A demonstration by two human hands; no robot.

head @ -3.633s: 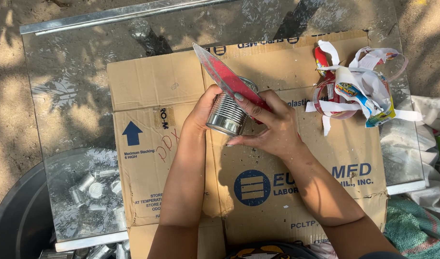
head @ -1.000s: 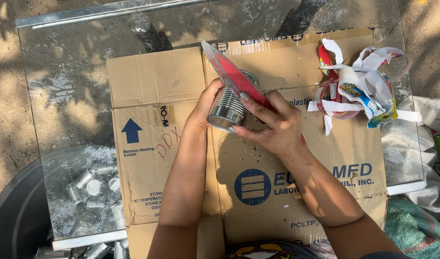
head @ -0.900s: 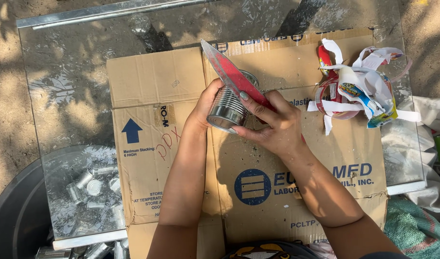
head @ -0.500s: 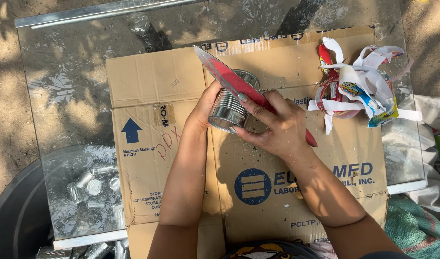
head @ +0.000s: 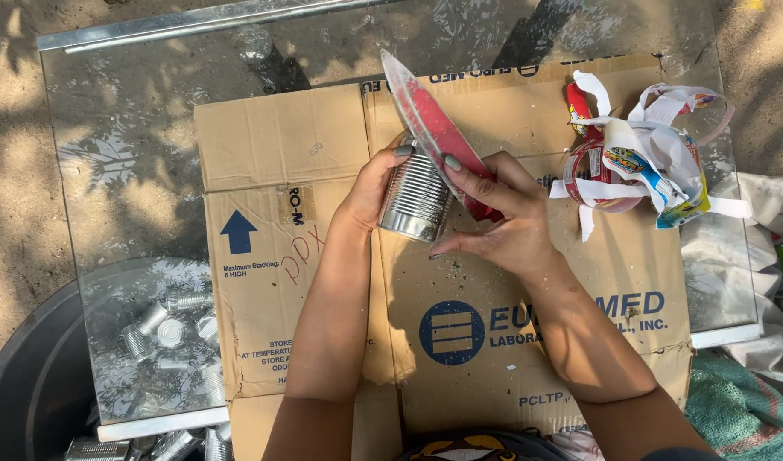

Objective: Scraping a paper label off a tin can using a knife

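Mid-frame, left hand [head: 370, 192] cups the ribbed tin can [head: 415, 198], rigid, light, slippery; right hand [head: 502, 220] pinches its stiff red label strip [head: 438, 137]

hidden: far side of tin can [head: 414, 201] behind left grip [head: 370, 189] | cut off: dark bin [head: 24, 384] left of cardboard [head: 280, 256] | blurred: cans under glass tabletop [head: 110, 171]

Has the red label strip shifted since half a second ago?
Yes. The red label strip swung upright, its tip now nearer the flattened cardboard box's top edge.
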